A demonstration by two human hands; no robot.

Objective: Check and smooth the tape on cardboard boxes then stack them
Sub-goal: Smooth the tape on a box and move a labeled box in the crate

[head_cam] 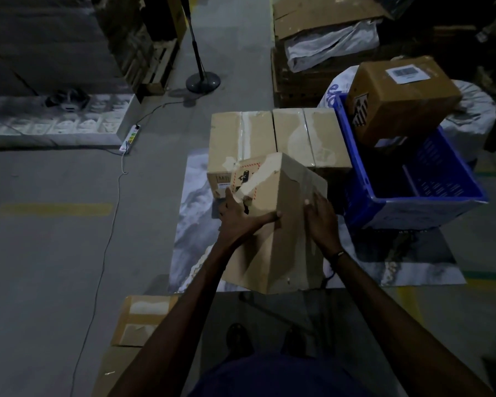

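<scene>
In the middle of the frame a person holds a cardboard box [275, 219] that is tilted, with one edge turned toward the camera. The left hand [241, 214] grips its left face, the thumb curled over the near edge and the fingers spread on a torn label. The right hand [321, 217] lies flat on the right face with straight fingers, on a strip of clear tape [308, 179].

Behind this box, a little above the centre, two taped boxes [275, 137] stand side by side, touching each other. They and the held box are over a marbled sheet [195, 213] on the grey floor.

To the right stands a blue crate [430, 207], and another brown box [401, 98] with a white barcode label leans on its far rim. At the lower left there is one more box [143, 319].

In the upper middle stands a black round stand [202, 80], and left of centre a white power strip [130, 138] lies on the floor with its cable.
</scene>
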